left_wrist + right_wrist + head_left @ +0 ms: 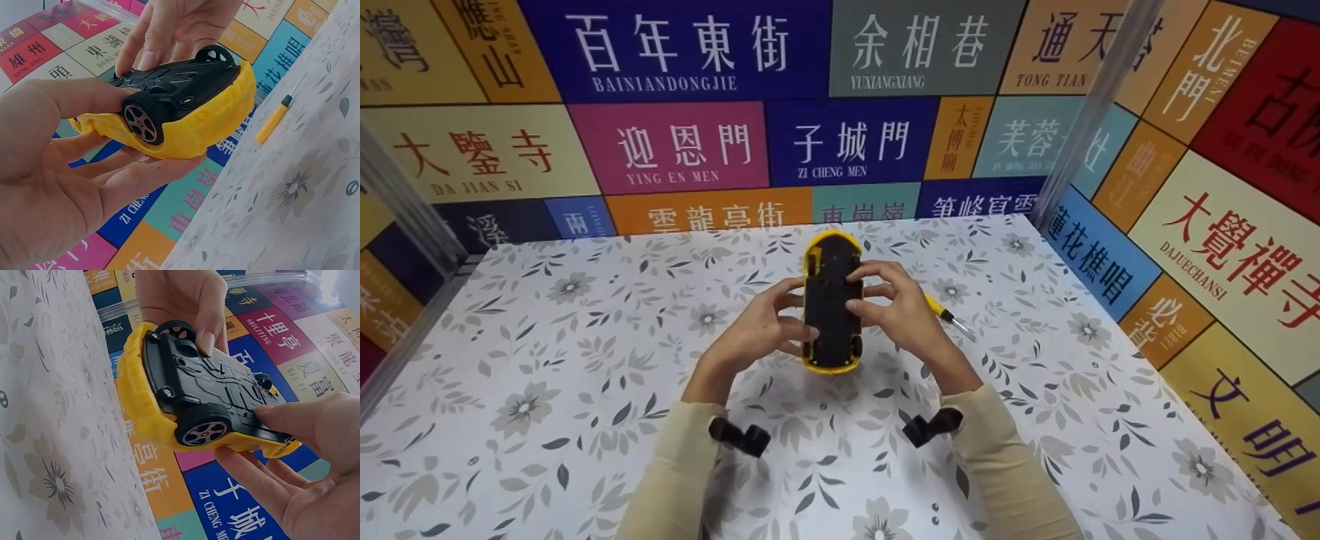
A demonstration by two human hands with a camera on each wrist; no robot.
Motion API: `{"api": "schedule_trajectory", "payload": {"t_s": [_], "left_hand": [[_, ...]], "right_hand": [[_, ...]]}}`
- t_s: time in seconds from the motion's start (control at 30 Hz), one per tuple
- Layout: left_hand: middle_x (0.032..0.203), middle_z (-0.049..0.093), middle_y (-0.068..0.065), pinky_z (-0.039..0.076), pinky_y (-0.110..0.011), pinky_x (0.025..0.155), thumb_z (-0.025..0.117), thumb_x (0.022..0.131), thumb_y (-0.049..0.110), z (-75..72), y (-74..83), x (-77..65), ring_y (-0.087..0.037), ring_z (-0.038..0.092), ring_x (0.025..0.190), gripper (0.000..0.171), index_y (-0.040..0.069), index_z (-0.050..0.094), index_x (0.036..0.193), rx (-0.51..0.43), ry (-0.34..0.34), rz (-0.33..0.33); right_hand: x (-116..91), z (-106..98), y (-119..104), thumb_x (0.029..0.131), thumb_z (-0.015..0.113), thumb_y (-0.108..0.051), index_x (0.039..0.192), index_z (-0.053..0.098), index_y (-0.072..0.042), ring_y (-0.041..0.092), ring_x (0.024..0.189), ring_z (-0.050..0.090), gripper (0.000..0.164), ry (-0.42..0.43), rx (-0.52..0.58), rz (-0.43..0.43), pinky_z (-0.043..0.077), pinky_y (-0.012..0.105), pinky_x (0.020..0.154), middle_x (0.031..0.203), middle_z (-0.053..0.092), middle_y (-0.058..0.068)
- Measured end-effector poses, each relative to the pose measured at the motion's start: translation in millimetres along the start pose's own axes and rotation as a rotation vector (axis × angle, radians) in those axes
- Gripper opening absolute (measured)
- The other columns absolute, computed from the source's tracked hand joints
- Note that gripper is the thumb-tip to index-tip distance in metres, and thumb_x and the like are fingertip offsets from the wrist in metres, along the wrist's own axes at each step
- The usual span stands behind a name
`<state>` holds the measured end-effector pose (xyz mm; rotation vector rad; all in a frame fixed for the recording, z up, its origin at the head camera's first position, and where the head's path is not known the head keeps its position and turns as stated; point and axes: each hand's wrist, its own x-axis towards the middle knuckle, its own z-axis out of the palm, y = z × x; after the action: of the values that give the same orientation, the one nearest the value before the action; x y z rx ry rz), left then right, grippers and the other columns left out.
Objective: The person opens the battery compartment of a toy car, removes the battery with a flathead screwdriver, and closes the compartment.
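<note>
We note the left hand (759,324) and right hand (901,306) both pinching the toy car (832,304) above the bench (600,360); we judge it light, stiff, slightly slick plastic, best gripped along its sides, clear of the wheels (205,430).

Left-hand fingers (797,328) and right-hand fingers (881,271) are holding a yellow, black-bottomed toy car (832,300) over a white, grey-flowered counter (630,360); a yellow-handled metal screwdriver (946,315) is lying nearby.

Two forearms (671,465) in long beige fabric sleeves (1012,461) reach forward and slant inward. The bare left hand (761,324) and the bare right hand (896,306) face each other, close together, each gripping with thumb set apart from its fingers.
</note>
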<state>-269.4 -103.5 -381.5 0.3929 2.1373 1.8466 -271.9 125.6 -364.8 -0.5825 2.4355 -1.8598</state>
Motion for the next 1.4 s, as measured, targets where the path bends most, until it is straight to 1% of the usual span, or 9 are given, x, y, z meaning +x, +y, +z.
{"api": "schedule_trajectory", "payload": {"t_s": [0.3,0.43,0.57,0.73,0.9,0.97,1.03,1.2,1.4], "left_hand": [[0.139,0.055,-0.022,0.065,-0.045,0.078,0.068,0.084,0.0,-0.6,-1.2,3.3,-0.034,0.069,0.11,0.077,0.017,0.039,0.153,-0.019,0.001,0.007],[0.139,0.054,-0.023,0.065,-0.045,0.077,0.066,0.083,-0.001,-3.0,-2.3,3.0,-0.035,0.069,0.109,0.077,0.015,0.038,0.152,-0.046,0.023,-0.002],[0.14,0.053,-0.024,0.065,-0.045,0.076,0.066,0.082,-0.001,-4.1,-2.9,3.5,-0.034,0.069,0.108,0.076,0.014,0.039,0.152,-0.046,0.041,-0.023],[0.139,0.054,-0.023,0.065,-0.043,0.076,0.067,0.083,0.0,-3.9,-3.4,3.4,-0.033,0.067,0.112,0.076,0.014,0.038,0.152,-0.043,0.042,-0.056],[0.138,0.054,-0.023,0.065,-0.042,0.077,0.066,0.084,0.001,-4.5,-4.7,3.7,-0.033,0.065,0.114,0.076,0.014,0.037,0.153,-0.014,0.017,-0.083],[0.139,0.053,-0.022,0.065,-0.042,0.076,0.065,0.085,0.0,-5.0,-5.9,3.7,-0.034,0.065,0.116,0.076,0.014,0.035,0.153,-0.009,0.023,-0.11],[0.14,0.052,-0.023,0.065,-0.042,0.076,0.065,0.086,-0.001,-4.9,-7.0,2.9,-0.035,0.064,0.117,0.076,0.014,0.034,0.154,-0.007,0.042,-0.147],[0.141,0.05,-0.026,0.065,-0.041,0.075,0.064,0.086,-0.002,-4.8,-11.6,-0.6,-0.039,0.063,0.118,0.078,0.01,0.029,0.155,-0.008,0.086,-0.208],[0.141,0.05,-0.029,0.065,-0.043,0.076,0.061,0.086,-0.002,-8.8,-28.7,-10.9,-0.037,0.066,0.114,0.079,0.007,0.025,0.155,-0.075,0.05,-0.242]], "right_hand": [[-1.3,0.4,-8.5,0.09,0.074,-0.012,0.106,0.068,-0.007,0.03,0.135,0.047,0.017,0.11,-0.154,-0.084,0.053,0.051,0.104,0.145,0.045,0.012],[-3.8,2.8,-12.8,0.09,0.074,-0.012,0.101,0.07,-0.009,0.028,0.127,0.053,0.012,0.124,-0.218,-0.145,0.047,0.051,0.109,0.129,0.058,0.012],[-3.7,3.2,-13.2,0.09,0.074,-0.012,0.097,0.072,-0.012,0.023,0.115,0.062,0.007,0.117,-0.236,-0.132,0.046,0.046,0.11,0.109,0.07,0.007],[-4.6,-0.2,-12.9,0.091,0.072,-0.011,0.097,0.072,-0.009,0.02,0.104,0.069,0.006,0.119,-0.161,-0.136,0.055,0.04,0.1,0.101,0.073,0.007],[-5.2,-9.2,-17.9,0.092,0.071,-0.008,0.101,0.071,-0.005,0.014,0.093,0.069,0.009,0.213,-0.062,-0.201,0.059,0.03,0.088,0.1,0.071,0.009],[-4.0,-13.6,-16.9,0.092,0.071,-0.007,0.104,0.071,-0.004,0.012,0.09,0.068,0.013,0.244,-0.028,-0.204,0.059,0.027,0.084,0.101,0.071,0.008],[-3.0,-18.0,-14.4,0.092,0.071,-0.006,0.108,0.07,-0.003,0.012,0.087,0.068,0.016,0.263,0.018,-0.187,0.06,0.027,0.081,0.099,0.071,0.006],[1.0,-27.8,-5.4,0.092,0.069,-0.003,0.113,0.068,0.002,0.013,0.085,0.069,0.022,0.3,0.142,-0.118,0.063,0.029,0.081,0.097,0.071,0.001],[10.3,-42.4,13.9,0.094,0.066,-0.003,0.121,0.062,0.008,0.012,0.088,0.069,0.03,0.292,0.233,-0.013,0.064,0.03,0.08,0.096,0.07,-0.002]]}}
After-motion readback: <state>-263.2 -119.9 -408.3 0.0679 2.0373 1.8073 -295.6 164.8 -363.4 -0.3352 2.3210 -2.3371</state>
